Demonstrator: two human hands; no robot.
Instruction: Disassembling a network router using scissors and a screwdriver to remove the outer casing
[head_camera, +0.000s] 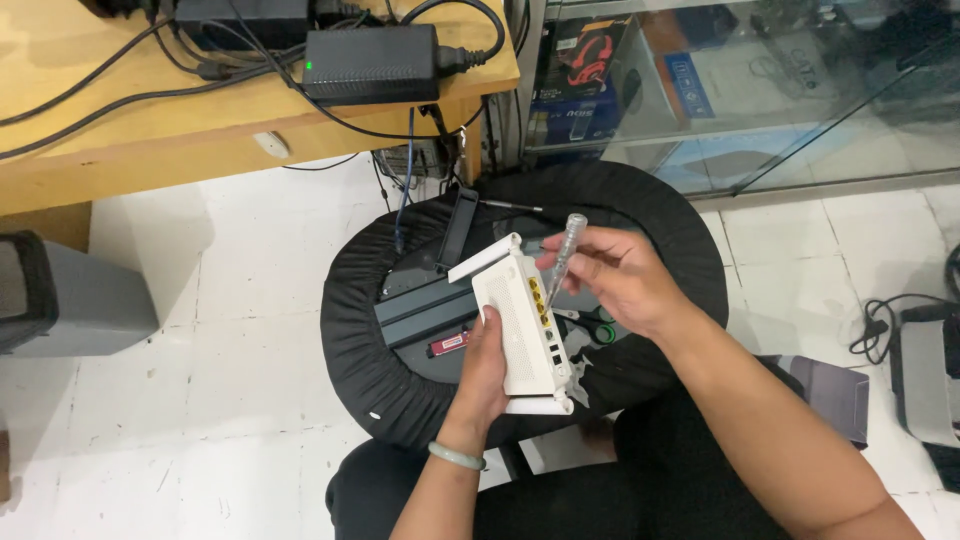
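Head view: working on the white plastic router with stub antennas (520, 325), held on edge over the round black fabric-covered stool (350, 340). Left hand (482, 375) clamping the casing from below, wrist bent up. Right hand (615, 275) pinching the clear-handled screwdriver (562, 255), tip angling down at the yellow port row. Probably probing or prying there; needing steady tip alignment.
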